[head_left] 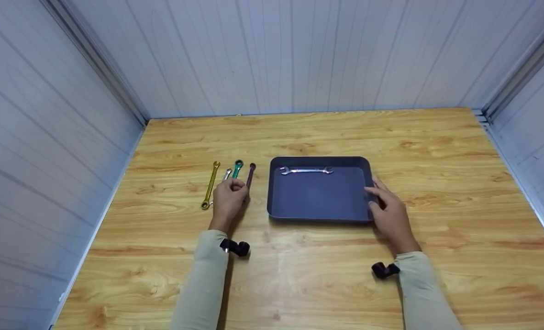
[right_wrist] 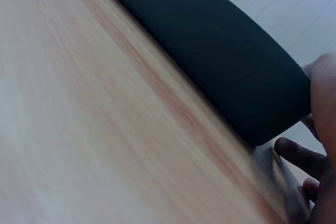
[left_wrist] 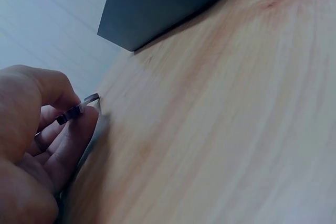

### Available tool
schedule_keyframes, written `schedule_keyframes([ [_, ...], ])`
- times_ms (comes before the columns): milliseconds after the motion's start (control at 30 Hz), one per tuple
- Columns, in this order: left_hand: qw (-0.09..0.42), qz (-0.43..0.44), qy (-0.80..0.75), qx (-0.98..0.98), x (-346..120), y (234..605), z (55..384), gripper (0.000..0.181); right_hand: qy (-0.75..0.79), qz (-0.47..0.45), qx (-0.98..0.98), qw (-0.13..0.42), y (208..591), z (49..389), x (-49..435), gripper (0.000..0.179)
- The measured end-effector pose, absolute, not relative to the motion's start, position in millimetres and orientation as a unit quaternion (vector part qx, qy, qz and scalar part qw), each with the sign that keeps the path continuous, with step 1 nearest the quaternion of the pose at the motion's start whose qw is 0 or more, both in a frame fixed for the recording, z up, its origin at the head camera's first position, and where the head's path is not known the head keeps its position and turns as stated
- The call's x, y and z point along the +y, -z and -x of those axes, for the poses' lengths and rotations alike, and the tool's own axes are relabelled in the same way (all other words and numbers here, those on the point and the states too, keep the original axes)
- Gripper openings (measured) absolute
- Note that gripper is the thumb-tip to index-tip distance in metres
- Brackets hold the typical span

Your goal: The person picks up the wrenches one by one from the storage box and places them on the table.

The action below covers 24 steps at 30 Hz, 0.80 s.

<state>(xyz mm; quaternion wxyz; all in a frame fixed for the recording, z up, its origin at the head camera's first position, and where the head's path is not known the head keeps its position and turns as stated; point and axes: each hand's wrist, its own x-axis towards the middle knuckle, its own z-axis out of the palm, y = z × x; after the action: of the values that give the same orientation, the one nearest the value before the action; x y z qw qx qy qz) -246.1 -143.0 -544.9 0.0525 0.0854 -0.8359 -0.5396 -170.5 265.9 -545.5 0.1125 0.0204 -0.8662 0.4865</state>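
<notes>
My left hand [head_left: 228, 199] pinches a purple wrench [head_left: 251, 174] near its lower end, left of the tray. Up close in the left wrist view, part of the dark purple wrench [left_wrist: 72, 113] shows between thumb and fingers. A green ratchet wrench [head_left: 238, 166] and a silver wrench [head_left: 227, 173] are partly hidden by this hand, and a yellow wrench [head_left: 211, 185] lies to their left. My right hand [head_left: 391, 213] grips the right rim of a dark grey rectangular tray [head_left: 318, 197]. Inside the tray, a silver open-ended wrench [head_left: 307, 171] lies along the far side.
The wood-patterned table [head_left: 299, 275] carries the tray and the wrenches. Pale panelled walls [head_left: 299, 55] enclose its back and both sides. A small black wrist camera [head_left: 236, 247] sits on the left sleeve, another black camera [head_left: 384, 270] on the right.
</notes>
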Motion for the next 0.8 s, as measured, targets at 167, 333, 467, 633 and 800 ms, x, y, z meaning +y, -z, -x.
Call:
schedule_keyframes([
  [167,0.083,-0.089,0.534,-0.837,-141,546,247,0.004,-0.481,-0.023,-0.869,0.116,547,172,266,0.039],
  [333,0.126,-0.098,0.53,-0.833,-138,549,246,0.005,-0.479,-0.023,-0.87,0.115,547,172,265,0.038],
  [467,0.15,-0.103,0.516,-0.837,-135,551,244,0.005,-0.481,-0.022,-0.869,0.117,547,172,265,0.038],
  [633,0.176,-0.112,0.509,-0.835,-131,554,243,0.004,-0.484,-0.021,-0.867,0.117,546,171,264,0.038],
  [800,0.198,-0.109,0.496,-0.838,-128,556,243,0.004,-0.485,-0.021,-0.866,0.116,546,172,265,0.039],
])
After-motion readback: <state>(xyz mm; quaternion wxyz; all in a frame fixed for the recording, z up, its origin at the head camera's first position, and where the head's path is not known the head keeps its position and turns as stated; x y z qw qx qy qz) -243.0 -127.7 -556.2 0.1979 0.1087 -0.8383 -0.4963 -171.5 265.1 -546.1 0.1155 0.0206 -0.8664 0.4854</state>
